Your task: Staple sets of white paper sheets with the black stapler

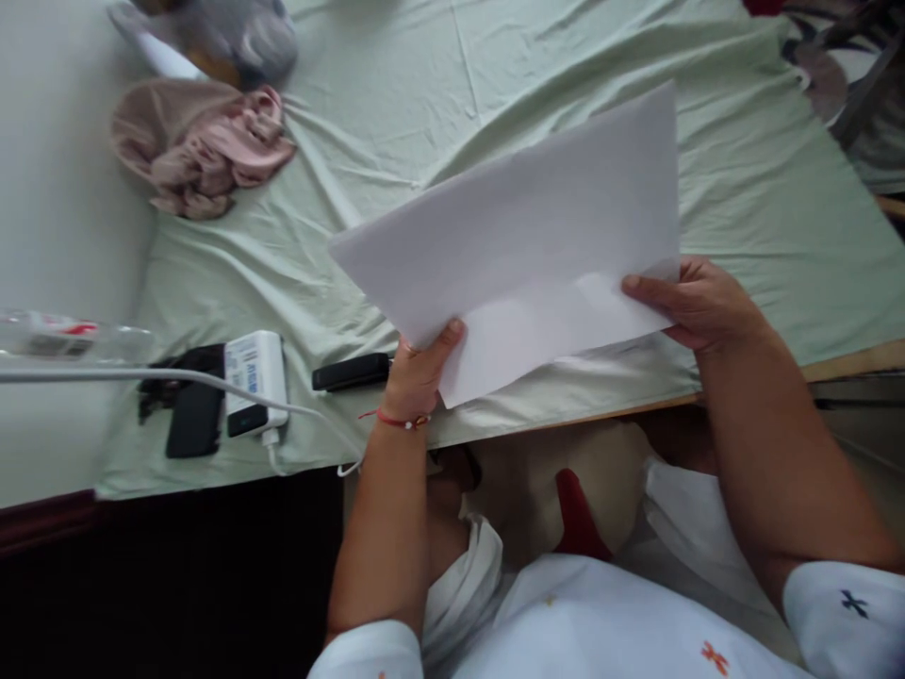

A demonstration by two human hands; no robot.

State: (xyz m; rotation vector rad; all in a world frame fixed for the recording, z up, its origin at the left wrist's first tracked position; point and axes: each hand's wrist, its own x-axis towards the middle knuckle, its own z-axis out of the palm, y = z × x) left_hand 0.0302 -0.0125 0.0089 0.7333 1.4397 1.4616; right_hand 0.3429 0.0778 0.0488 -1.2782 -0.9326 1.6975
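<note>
Shirt (572,622) nearest, left hand (419,373) and right hand (707,304) hold paper (537,226).

Soft light greys the paper (537,226) (near-black shadow fills the lower left), with mild blur overall.

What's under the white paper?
Green cloth lies below, showing around the paper. The left hand and right hand hold the paper; some of their fingers are hidden behind it. Anything else it covers can't be seen.

crumpled pink cloth (202,151); white power bank (258,379) beside black phone (193,420)
</note>
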